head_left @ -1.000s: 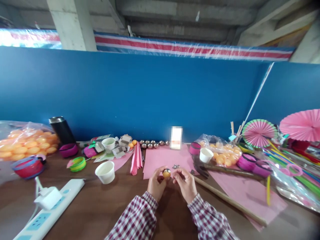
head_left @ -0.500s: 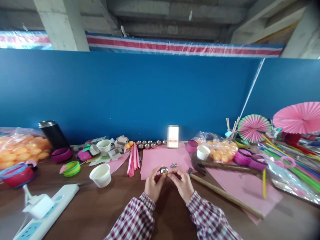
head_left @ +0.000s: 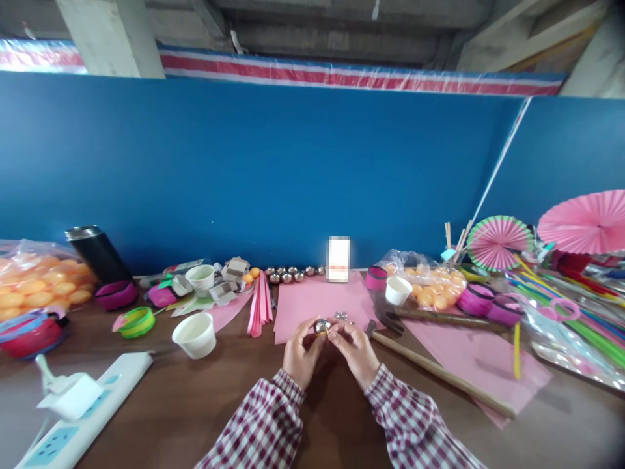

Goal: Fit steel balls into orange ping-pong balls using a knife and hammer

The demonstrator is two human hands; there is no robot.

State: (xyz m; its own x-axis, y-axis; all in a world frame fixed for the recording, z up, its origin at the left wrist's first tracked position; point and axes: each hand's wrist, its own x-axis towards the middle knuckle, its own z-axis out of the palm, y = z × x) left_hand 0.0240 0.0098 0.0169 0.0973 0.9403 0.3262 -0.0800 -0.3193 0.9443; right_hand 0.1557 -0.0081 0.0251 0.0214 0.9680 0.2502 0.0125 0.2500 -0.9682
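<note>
A shiny silver ball (head_left: 321, 326) with a yellow-orange patch low on its side sits between the thumb and fingers of my left hand (head_left: 301, 354). From the other side, the thumb and forefinger of my right hand (head_left: 355, 348) are pinched together against the ball's lower right edge. Whatever lies between those right fingertips is too small to make out. Just beyond my right hand, small shiny silver pieces (head_left: 341, 316) rest on a pink sheet (head_left: 303, 306). Several more silver balls (head_left: 291, 272) stand in rows behind that sheet.
Two hammers, one with a long wooden handle (head_left: 442, 368), lie to the right. White cups (head_left: 194, 335), pink strips (head_left: 260, 306) and a power strip (head_left: 105, 400) are on the left. Bags of orange balls (head_left: 437, 290), pink paper fans (head_left: 500, 244) and coloured sticks (head_left: 561, 319) stand farther out.
The view has tilted slightly downward, so the scene sits higher in the picture. My right fingertips have moved closer in against the ball; my left hand still holds it.
</note>
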